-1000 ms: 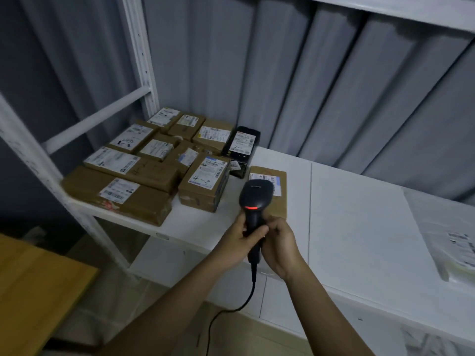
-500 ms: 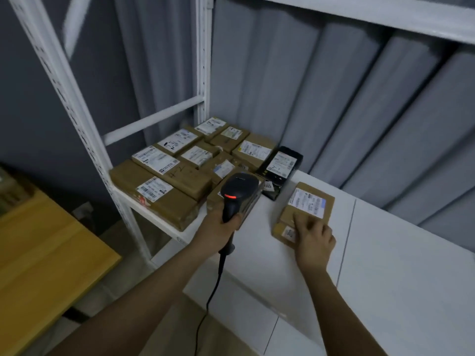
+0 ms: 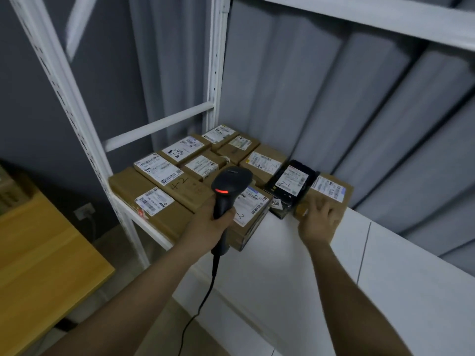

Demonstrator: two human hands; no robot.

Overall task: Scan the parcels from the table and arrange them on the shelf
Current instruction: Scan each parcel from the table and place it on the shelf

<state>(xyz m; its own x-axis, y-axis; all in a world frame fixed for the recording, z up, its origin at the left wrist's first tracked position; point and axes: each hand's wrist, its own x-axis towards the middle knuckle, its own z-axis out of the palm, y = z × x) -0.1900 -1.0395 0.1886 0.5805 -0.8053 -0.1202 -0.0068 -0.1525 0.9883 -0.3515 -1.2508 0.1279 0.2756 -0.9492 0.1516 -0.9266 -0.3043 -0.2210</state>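
I see my right hand has slid the brown parcel back along the white shelf until it sits just beside the black parcel, fingers spread flat on its top, so I judge this one nearly placed. My left hand has let the barcode scanner swing aside, fingers wrapped round its handle. The shelf holds about ten labelled cardboard parcels packed together; the wooden bench is at left
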